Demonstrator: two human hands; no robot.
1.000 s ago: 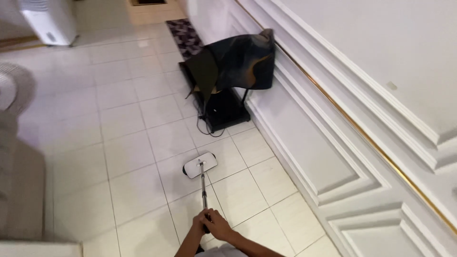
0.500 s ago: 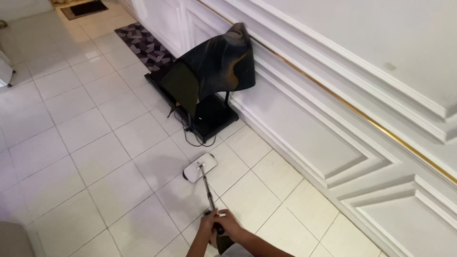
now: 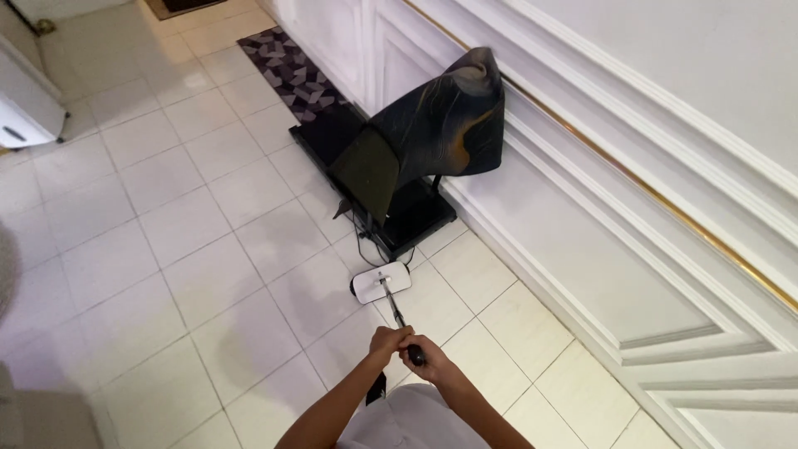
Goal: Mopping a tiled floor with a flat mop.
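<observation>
Both my hands grip the thin metal pole [image 3: 391, 301] of a floor mop. My left hand [image 3: 386, 341] wraps the pole just above my right hand [image 3: 424, 358], which holds the dark grip end. The white flat mop head [image 3: 381, 282] lies on the pale tiled floor, right in front of a black stand base [image 3: 413, 214] near the wall. Its far edge sits close to a black cable on the floor.
A dark cloth-covered object [image 3: 445, 125] stands on the black base against the white panelled wall [image 3: 582, 224]. A patterned dark rug [image 3: 291, 68] lies further along the wall. A white appliance [image 3: 25, 100] stands at the far left. Pale floor tiles [image 3: 166, 249] stretch left.
The mop head has slid forward toward the black stand base. My hands have risen in view with the pole, and the camera has swung right.
</observation>
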